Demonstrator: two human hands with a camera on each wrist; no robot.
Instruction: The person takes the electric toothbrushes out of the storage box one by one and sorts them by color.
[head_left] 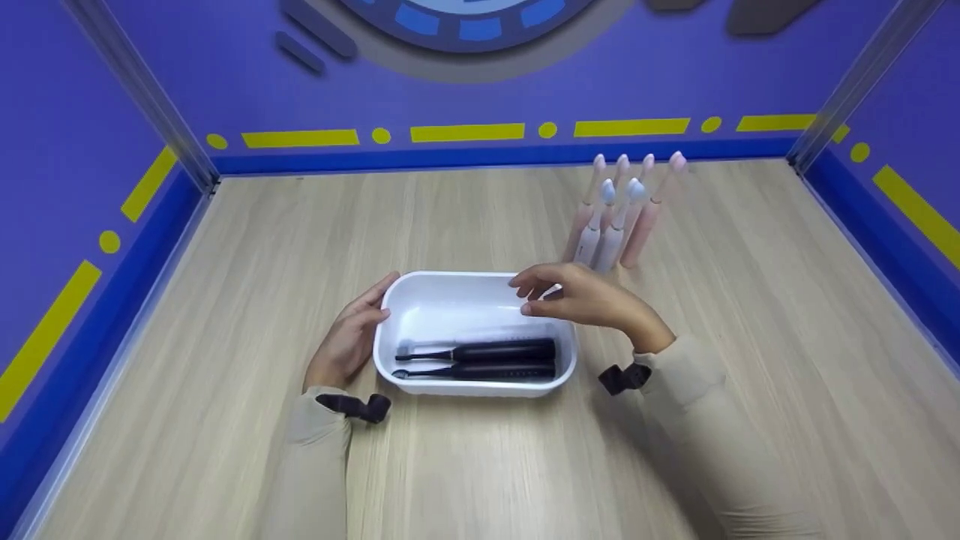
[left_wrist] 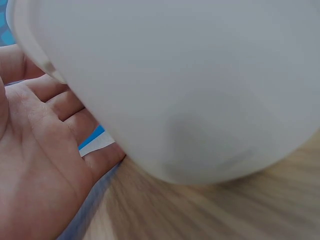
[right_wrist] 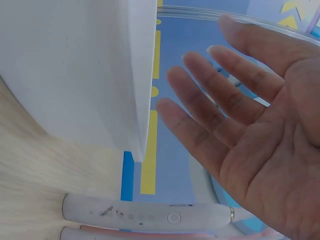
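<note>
My left hand (head_left: 351, 336) grips the left end of a white plastic box (head_left: 450, 300), thumb at the rim and fingers along the outer wall. Inside the box, two black electric toothbrushes (head_left: 502, 350) lie side by side, heads pointing left. Over the box's back right corner hovers my right hand (head_left: 581, 296). Its fingers are loosely bent and hold nothing; the right wrist view shows the palm (right_wrist: 270, 165) bare beside the box wall (right_wrist: 75, 65). In the left wrist view the box's outer side (left_wrist: 175, 75) fills most of the picture.
Behind my right hand, white electric toothbrushes (head_left: 611, 244) stand upright on the wooden table (head_left: 480, 465), with several pink ones (head_left: 641, 234) close around them. Blue panels with yellow marks (head_left: 468, 133) enclose the table at the back and sides.
</note>
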